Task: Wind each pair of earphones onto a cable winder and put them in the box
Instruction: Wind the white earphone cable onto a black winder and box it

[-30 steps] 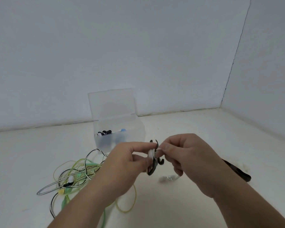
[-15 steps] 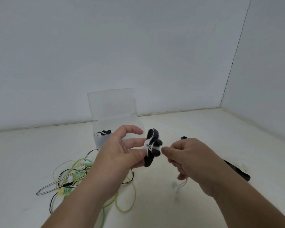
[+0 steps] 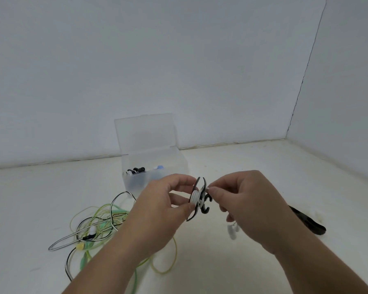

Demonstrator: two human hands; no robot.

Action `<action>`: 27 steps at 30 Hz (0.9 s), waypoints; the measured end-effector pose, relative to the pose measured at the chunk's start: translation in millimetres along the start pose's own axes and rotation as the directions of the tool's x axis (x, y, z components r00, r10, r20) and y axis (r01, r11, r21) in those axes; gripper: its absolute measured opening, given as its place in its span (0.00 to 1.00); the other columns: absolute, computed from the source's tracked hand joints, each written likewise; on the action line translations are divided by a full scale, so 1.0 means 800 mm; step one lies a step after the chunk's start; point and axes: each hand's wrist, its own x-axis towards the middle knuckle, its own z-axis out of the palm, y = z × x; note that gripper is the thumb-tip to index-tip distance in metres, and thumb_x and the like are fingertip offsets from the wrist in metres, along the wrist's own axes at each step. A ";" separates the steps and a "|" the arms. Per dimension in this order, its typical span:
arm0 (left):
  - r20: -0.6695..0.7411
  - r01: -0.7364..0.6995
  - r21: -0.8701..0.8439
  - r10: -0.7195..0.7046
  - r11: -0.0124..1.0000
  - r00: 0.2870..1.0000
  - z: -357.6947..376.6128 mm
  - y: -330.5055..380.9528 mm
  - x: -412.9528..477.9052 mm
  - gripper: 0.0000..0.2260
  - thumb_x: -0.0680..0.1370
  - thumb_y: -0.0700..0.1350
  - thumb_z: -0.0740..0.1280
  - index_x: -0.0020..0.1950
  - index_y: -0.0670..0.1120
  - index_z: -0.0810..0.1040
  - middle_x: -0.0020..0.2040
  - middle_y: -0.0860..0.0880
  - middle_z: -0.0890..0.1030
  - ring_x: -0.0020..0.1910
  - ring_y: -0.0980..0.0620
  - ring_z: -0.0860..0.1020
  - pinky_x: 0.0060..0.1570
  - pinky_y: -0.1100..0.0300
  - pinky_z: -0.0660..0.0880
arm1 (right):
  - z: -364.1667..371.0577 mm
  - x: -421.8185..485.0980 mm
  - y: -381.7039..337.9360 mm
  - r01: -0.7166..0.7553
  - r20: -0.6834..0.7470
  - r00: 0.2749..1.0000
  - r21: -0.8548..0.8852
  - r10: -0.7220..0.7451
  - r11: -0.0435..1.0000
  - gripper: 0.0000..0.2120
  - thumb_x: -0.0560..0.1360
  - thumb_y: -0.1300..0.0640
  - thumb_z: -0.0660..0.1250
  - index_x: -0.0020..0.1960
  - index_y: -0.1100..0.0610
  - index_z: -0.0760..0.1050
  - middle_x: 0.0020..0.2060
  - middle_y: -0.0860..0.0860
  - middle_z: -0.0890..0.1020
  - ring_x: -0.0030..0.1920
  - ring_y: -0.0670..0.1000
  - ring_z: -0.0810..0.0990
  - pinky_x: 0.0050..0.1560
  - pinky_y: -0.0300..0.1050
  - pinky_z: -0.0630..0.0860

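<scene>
My left hand (image 3: pixel 157 205) pinches a black cable winder (image 3: pixel 199 198) between thumb and fingers, above the table. White earphone cable is wrapped round its core. My right hand (image 3: pixel 249 203) pinches the white cable right beside the winder, and the white earbuds (image 3: pixel 232 230) dangle below that hand. A clear plastic box (image 3: pixel 157 170) with its lid up stands behind the hands, holding wound earphones in black and blue.
A tangle of green, yellow and black-and-white earphone cables (image 3: pixel 98 225) lies on the white table at the left. A black winder (image 3: pixel 306 221) lies to the right behind my right wrist. White walls close off the back and right.
The winder has turned in my left hand and my left index finger has closed onto it. My right hand has risen with the cable up to the winder, shortening the loose end.
</scene>
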 end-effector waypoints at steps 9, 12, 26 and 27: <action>-0.085 0.021 -0.233 -0.042 0.972 0.995 0.001 0.001 0.001 0.15 0.76 0.33 0.69 0.55 0.51 0.83 0.47 0.54 0.85 0.41 0.51 0.85 0.44 0.59 0.80 | 0.009 -0.008 -0.008 0.062 0.067 0.995 0.096 -0.069 0.993 0.09 0.78 0.58 0.67 0.44 0.49 0.84 0.29 0.50 0.82 0.28 0.46 0.78 0.35 0.41 0.78; -0.086 0.050 -0.430 -0.096 0.901 0.992 0.000 0.001 0.004 0.13 0.77 0.32 0.68 0.55 0.48 0.83 0.47 0.50 0.86 0.44 0.49 0.86 0.44 0.60 0.80 | 0.011 -0.009 -0.009 0.056 0.084 0.994 0.148 -0.068 0.987 0.09 0.79 0.60 0.66 0.46 0.50 0.83 0.29 0.51 0.83 0.27 0.47 0.78 0.34 0.44 0.77; 0.022 0.067 -0.778 -0.079 0.624 0.997 -0.013 0.011 0.006 0.13 0.77 0.31 0.63 0.58 0.36 0.81 0.49 0.39 0.85 0.47 0.47 0.84 0.43 0.59 0.82 | 0.006 0.001 0.004 -0.169 0.244 0.960 0.113 0.138 0.979 0.13 0.79 0.56 0.67 0.39 0.60 0.81 0.24 0.50 0.77 0.25 0.49 0.74 0.46 0.55 0.82; 0.039 0.073 -0.765 -0.067 0.640 0.997 -0.015 0.011 0.006 0.13 0.76 0.31 0.63 0.58 0.36 0.82 0.50 0.40 0.85 0.46 0.47 0.83 0.42 0.59 0.82 | 0.003 0.003 0.006 -0.188 0.229 0.961 0.130 0.154 0.974 0.13 0.79 0.55 0.68 0.38 0.61 0.82 0.24 0.50 0.76 0.25 0.49 0.73 0.47 0.56 0.82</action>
